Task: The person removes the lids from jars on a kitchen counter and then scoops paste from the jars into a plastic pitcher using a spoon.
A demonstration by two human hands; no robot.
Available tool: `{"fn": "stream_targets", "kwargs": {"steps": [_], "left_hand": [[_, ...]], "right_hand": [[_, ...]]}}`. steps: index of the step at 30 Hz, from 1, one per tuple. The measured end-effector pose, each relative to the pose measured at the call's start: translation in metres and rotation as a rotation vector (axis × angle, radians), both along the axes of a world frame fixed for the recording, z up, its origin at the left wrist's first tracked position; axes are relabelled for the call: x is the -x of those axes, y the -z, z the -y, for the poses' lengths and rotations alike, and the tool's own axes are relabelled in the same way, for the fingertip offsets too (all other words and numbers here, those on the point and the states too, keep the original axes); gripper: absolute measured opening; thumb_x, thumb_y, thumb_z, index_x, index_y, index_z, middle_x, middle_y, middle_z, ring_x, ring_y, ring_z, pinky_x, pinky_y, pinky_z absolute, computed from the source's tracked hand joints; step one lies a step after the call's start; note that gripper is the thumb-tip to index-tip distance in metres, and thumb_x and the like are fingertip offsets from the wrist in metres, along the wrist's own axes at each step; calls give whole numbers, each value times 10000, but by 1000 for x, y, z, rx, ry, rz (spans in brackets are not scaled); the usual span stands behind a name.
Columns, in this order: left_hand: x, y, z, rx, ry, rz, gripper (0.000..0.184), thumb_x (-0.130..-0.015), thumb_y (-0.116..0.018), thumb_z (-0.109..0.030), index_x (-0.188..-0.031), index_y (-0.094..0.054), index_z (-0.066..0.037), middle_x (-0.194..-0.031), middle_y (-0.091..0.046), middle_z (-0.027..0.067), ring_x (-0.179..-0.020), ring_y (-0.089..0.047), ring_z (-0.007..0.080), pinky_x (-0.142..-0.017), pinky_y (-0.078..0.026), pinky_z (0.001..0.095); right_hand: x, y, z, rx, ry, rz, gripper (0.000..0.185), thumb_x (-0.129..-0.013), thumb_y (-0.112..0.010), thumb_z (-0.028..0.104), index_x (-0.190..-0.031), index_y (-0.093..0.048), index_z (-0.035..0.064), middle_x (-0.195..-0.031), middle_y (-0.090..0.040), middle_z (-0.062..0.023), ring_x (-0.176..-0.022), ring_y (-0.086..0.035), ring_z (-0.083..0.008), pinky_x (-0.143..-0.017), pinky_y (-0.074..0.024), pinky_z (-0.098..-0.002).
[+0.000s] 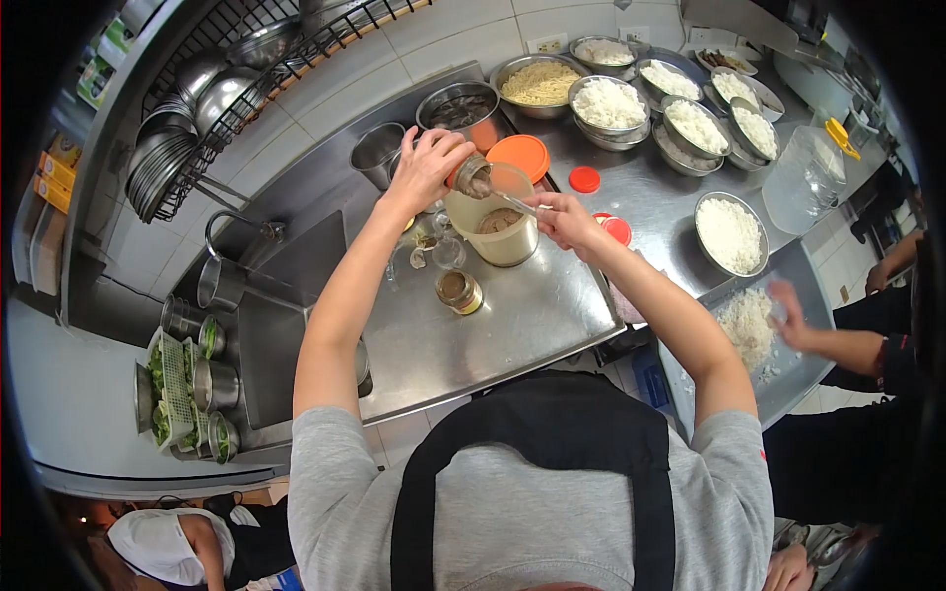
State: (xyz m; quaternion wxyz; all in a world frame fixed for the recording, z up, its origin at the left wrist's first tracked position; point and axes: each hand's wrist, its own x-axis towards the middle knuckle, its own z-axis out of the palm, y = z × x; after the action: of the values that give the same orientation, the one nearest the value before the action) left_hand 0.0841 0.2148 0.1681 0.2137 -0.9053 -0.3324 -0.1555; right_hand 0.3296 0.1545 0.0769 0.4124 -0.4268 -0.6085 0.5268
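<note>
My left hand [430,165] grips a small glass jar [471,175], tilted over a cream plastic tub [505,248]. The fingers of my right hand [564,221] close round the handle of a metal spoon [516,204], whose tip reaches the jar's mouth. Inside the tub lies a brown powder [501,222]. A second jar [471,299], uncapped and holding brown contents, stands in front of the tub. Just behind the tub rests a round orange lid [520,156]. Red lids [584,179] lie to its right. A clear glass container [449,253] sits to the tub's left.
Bowls of white rice [730,234] and one of noodles [540,85] crowd the counter's back and right. A sink [286,340] and greens in baskets [175,389] are left. At right, a co-worker's hand [788,313] is over a grey rice tub [803,366].
</note>
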Motion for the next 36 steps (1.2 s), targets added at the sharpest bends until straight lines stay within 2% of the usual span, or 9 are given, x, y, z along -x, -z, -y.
{"fn": "stream_targets", "kwargs": {"steps": [1, 2, 5, 7, 10, 13, 29, 32, 36], "left_hand": [[2, 1, 0, -17, -14, 13, 644, -581, -772, -95, -1161, -519, -215, -1140, -530, -25, -1133, -471, 221, -1002, -286, 589], [4, 1, -1, -33, -29, 27, 653, -574, -775, -88, -1160, -518, -215, -1149, -528, -24, -1137, -469, 223, -1003, -287, 587], [10, 1, -1, -18, -60, 39, 630, -570, -745, -44, -1143, -533, -198, -1160, -528, -15, -1140, -467, 229, -1021, -267, 568], [14, 0, -3, -1, -86, 63, 652, -557, -743, -34, -1150, -528, -199, -1169, -524, -14, -1145, -463, 231, -1021, -264, 568], [15, 3, -4, 20, -118, 99, 689, -537, -742, -22, -1164, -519, -201, -1181, -519, -10, -1156, -457, 235, -1022, -256, 568], [15, 1, -5, 19, -130, 109, 695, -537, -744, -28, -1170, -513, -201, -1183, -517, -7, -1159, -454, 239, -1024, -251, 569], [13, 4, -9, 101, -129, 87, 606, -605, -755, -119, -1160, -522, -190, -1181, -533, 8, -1155, -471, 232, -1011, -247, 613], [11, 6, -11, 139, -118, 132, 639, -588, -772, -129, -1166, -510, -198, -1189, -531, -7, -1155, -479, 232, -1000, -245, 649], [-5, -4, -5, 218, -76, 120, 621, -583, -768, -175, -1154, -525, -186, -1176, -545, 19, -1156, -482, 244, -1010, -243, 604]], "right_hand": [[-4, -8, 8, 374, -44, -99, 289, -898, -444, 86, -1142, -596, 56, -769, -633, -73, -631, -593, -219, -594, -462, -378], [-8, -6, 10, 374, -45, -98, 289, -898, -444, 86, -1142, -596, 56, -769, -633, -73, -631, -593, -219, -594, -462, -378], [-16, 1, 16, 206, -19, 31, 290, -889, -461, 83, -1148, -592, 76, -728, -614, -91, -610, -602, -250, -563, -455, -391], [-19, 4, 25, -747, 239, 482, 359, -841, -476, 44, -1170, -582, 141, -719, -590, -118, -604, -603, -287, -522, -449, -416], [-18, -2, 38, -725, 240, 825, 423, -782, -474, 5, -1153, -595, 169, -784, -603, -139, -643, -604, -332, -536, -468, -436], [-16, -13, 44, -699, 226, 923, 472, -750, -462, -15, -1162, -591, 176, -821, -609, -128, -638, -608, -318, -542, -477, -430], [-19, -48, 46, -843, 238, 1009, 474, -745, -489, -6, -1179, -553, 174, -731, -547, -98, -613, -580, -299, -509, -453, -409], [-8, -65, 46, -962, 341, 968, 436, -745, -522, 38, -1155, -570, 179, -735, -507, -73, -628, -572, -250, -498, -456, -372], [14, -68, 15, -1283, 380, 1072, 257, -730, -577, 138, -977, -595, 71, -776, -522, -73, -697, -604, -202, -493, -493, -319]]}}
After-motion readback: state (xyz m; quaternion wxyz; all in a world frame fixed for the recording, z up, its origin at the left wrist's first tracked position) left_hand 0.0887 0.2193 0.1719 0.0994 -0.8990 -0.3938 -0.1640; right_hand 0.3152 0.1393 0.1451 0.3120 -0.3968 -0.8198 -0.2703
